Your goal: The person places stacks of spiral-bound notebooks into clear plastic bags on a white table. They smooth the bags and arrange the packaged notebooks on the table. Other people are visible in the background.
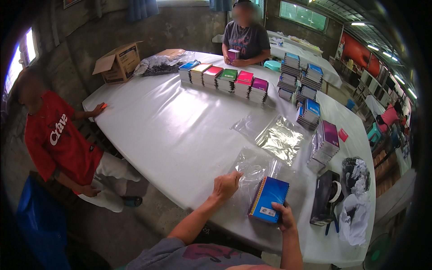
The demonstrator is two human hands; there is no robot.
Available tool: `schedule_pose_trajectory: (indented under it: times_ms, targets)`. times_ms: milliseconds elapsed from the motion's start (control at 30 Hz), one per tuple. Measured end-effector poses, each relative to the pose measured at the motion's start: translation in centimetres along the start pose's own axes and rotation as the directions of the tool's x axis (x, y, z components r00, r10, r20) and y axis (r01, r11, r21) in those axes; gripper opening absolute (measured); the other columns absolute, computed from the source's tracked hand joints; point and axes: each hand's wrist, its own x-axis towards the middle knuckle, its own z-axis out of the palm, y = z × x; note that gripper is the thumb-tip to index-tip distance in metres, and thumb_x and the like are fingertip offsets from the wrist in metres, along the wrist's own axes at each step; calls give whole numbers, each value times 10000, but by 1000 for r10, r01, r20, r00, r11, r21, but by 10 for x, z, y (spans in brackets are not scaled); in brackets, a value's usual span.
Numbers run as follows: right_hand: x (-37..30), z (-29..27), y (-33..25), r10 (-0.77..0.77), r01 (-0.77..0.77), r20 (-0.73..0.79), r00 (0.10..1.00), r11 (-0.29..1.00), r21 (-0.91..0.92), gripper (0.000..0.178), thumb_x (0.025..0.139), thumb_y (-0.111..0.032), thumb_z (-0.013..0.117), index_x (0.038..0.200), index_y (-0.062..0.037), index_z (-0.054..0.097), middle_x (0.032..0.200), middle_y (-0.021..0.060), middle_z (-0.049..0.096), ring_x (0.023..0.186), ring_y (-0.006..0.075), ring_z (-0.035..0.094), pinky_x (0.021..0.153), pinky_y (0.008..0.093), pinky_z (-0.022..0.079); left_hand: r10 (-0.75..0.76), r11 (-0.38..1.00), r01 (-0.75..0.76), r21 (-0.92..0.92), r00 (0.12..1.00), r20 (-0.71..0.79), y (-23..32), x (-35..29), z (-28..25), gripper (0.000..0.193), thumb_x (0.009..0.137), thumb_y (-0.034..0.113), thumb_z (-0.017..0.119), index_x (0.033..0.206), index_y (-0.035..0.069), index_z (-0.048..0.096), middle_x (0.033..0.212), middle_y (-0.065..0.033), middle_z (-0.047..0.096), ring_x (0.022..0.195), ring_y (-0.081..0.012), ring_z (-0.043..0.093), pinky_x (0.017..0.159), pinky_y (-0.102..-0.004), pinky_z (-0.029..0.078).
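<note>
A stack of spiral notebooks with a blue cover (pixel 272 194) is gripped at its lower right by my right hand (pixel 285 217), thumb on top of the cover. My left hand (pixel 226 185) is closed, pinching the edge of a clear plastic bag (pixel 247 168) just left of the notebooks. The bag spreads flat on the white-covered table around and behind the notebooks; whether they lie on it or partly inside it I cannot tell. Farther back lies a pile of shiny clear plastic bags (pixel 281 137).
Stacked notebooks in several colours (pixel 227 79) line the far side; more stacks (pixel 323 143) stand at the right. A black tape dispenser (pixel 322 198) and crumpled plastic (pixel 354 216) sit near right. A cardboard box (pixel 120 64) stands far left. One person is across the table, another at left.
</note>
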Motion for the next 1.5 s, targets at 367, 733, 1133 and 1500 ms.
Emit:
schedule_pose_trajectory:
  times_ms: [367, 733, 1133, 1500]
  targets:
    - [0, 2, -1, -13, 13, 10, 1000, 1000, 15, 628, 712, -115, 738, 1242, 25, 433, 1057, 141, 591, 898, 251, 638, 779, 390, 558, 137, 990, -139, -13, 985, -104, -10, 6, 10, 589, 830, 187, 635, 1375, 171, 414, 745, -85, 609, 661, -258, 575, 606, -389, 474]
    - [-1, 3, -1, -11, 11, 5, 1000, 1000, 15, 627, 701, -114, 739, 1230, 29, 435, 1050, 146, 593, 890, 257, 641, 777, 386, 557, -199, 924, 247, -293, 963, 183, 0, 10, -24, 813, 825, 245, 674, 1462, 218, 171, 726, -112, 628, 626, -235, 614, 609, -359, 500]
    - [0, 2, 0, -39, 39, 4, 999, 997, -60, 620, 714, -191, 719, 1219, 45, 447, 1054, 154, 602, 896, 260, 641, 806, 389, 544, -13, 878, 183, -441, 932, 362, -18, 10, -11, 491, 853, 190, 640, 1320, 175, 492, 809, -90, 654, 687, -187, 638, 706, -331, 513]
    - [2, 1, 1, -28, 29, 30, 999, 999, -29, 613, 725, -163, 712, 1228, 49, 432, 1061, 163, 601, 898, 270, 642, 806, 401, 548, 50, 930, -56, -364, 998, -27, -2, 147, -125, 1062, 770, 325, 749, 1479, 179, -28, 669, -39, 648, 557, -157, 630, 606, -304, 518]
